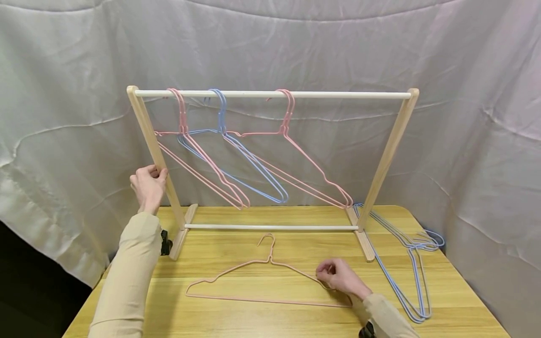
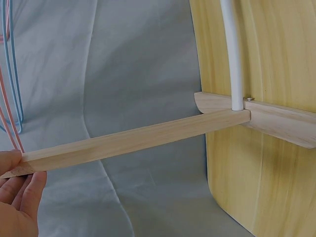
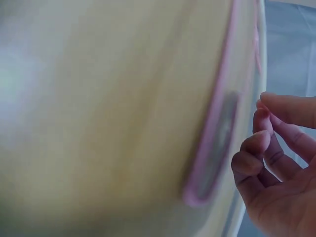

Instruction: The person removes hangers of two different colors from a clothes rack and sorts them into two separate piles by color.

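My left hand [image 1: 149, 188] grips the left wooden post of a garment rack, the thumb and fingers on either side of the post [image 2: 133, 140] in the left wrist view. My right hand [image 1: 340, 278] is at the right shoulder of a pink hanger [image 1: 253, 298] that lies on the table. Its fingers [image 3: 250, 162] are bent and the thumb tip meets the index tip. The hanger's end [image 3: 195, 197] is blurred in the right wrist view, and I cannot tell whether the fingertips hold its wire.
On the white top rail [image 1: 338, 95] hang pink hangers [image 1: 215, 170] at left, blue hangers [image 1: 253, 164] in the middle and more pink hangers [image 1: 310, 157] at right. Several blue hangers [image 1: 390, 277] lie on the table's right side. A lower white rail [image 1: 270, 227] joins the rack's feet.
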